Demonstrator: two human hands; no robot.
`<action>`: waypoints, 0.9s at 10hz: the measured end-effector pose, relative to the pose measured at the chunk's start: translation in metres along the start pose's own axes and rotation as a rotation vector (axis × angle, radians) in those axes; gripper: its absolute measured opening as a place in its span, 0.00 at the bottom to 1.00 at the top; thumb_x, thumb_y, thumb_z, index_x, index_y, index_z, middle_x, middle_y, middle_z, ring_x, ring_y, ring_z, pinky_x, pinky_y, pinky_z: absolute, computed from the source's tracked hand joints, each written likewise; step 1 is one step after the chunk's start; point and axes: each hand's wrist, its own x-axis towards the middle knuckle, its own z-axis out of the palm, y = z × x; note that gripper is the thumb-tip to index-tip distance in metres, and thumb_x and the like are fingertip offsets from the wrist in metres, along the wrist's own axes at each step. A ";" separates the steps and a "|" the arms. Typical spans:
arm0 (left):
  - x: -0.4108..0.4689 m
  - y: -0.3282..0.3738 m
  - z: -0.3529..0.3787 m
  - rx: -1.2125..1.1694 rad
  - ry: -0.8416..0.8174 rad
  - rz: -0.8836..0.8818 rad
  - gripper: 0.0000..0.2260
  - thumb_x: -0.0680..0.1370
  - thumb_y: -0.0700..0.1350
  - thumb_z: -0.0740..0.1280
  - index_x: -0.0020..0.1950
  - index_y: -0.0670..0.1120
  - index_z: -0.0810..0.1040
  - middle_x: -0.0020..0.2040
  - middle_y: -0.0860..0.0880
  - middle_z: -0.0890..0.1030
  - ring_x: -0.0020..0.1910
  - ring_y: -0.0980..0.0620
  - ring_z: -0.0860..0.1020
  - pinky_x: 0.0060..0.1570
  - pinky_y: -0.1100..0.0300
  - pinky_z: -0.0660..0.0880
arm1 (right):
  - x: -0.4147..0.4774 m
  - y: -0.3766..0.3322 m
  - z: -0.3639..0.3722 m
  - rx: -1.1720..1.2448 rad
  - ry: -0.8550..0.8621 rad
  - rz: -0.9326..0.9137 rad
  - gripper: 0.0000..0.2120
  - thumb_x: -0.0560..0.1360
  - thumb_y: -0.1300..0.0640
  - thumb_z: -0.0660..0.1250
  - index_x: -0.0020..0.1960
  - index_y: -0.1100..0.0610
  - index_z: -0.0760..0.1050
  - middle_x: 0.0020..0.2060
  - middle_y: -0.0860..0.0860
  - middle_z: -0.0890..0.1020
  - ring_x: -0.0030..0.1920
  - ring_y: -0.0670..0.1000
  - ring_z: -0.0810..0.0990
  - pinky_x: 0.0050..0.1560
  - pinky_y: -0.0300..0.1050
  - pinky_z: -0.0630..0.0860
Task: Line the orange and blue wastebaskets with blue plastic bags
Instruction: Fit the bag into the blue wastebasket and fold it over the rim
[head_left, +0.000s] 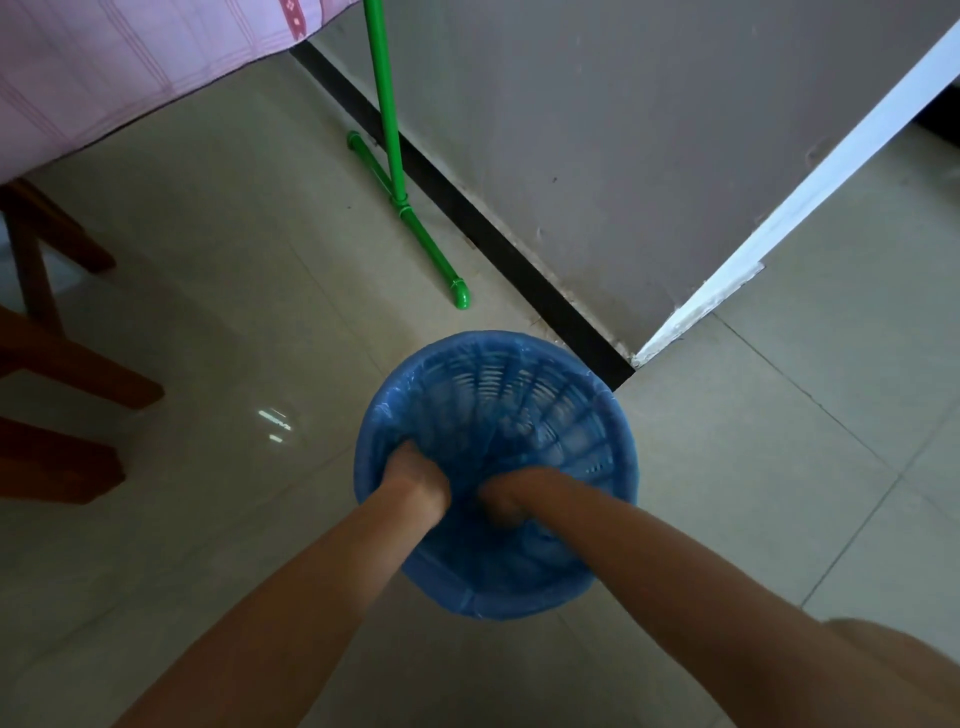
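The blue wastebasket (621, 431) stands on the tiled floor by a wall corner, seen from above. A thin blue plastic bag (498, 415) lies inside it, its edge folded over the rim all around; the basket's slats show through the film. Both of my hands are down inside the basket. My left hand (415, 475) is at the near left wall with its fingers closed against the bag. My right hand (501, 499) is near the middle, fingers curled into the bag. The fingertips of both are hidden. No orange wastebasket is in view.
A green pipe stand (415, 223) rests on the floor along the wall's black skirting (467, 218). Brown wooden furniture legs (62, 364) are at the left under a pink cloth (130, 57). A white door frame edge (779, 208) runs at the right.
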 end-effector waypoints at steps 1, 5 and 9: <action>-0.012 0.000 -0.004 0.056 -0.097 0.020 0.18 0.82 0.47 0.57 0.72 0.43 0.69 0.75 0.44 0.65 0.75 0.41 0.59 0.74 0.55 0.56 | 0.007 -0.014 0.012 0.063 -0.030 0.031 0.19 0.82 0.58 0.59 0.72 0.60 0.69 0.69 0.59 0.73 0.68 0.60 0.73 0.65 0.54 0.70; -0.001 -0.001 0.019 -0.236 0.068 0.044 0.19 0.85 0.37 0.47 0.76 0.35 0.56 0.78 0.38 0.58 0.77 0.46 0.55 0.55 0.80 0.63 | 0.017 0.021 -0.028 0.231 0.382 0.057 0.23 0.78 0.61 0.62 0.74 0.59 0.68 0.72 0.58 0.70 0.70 0.59 0.71 0.70 0.51 0.67; 0.018 -0.008 0.031 -0.018 -0.053 -0.235 0.27 0.82 0.53 0.48 0.80 0.48 0.48 0.80 0.46 0.51 0.79 0.42 0.48 0.76 0.45 0.47 | -0.033 0.007 0.001 -0.246 0.227 0.245 0.25 0.83 0.55 0.58 0.77 0.63 0.60 0.77 0.59 0.60 0.78 0.58 0.55 0.77 0.53 0.48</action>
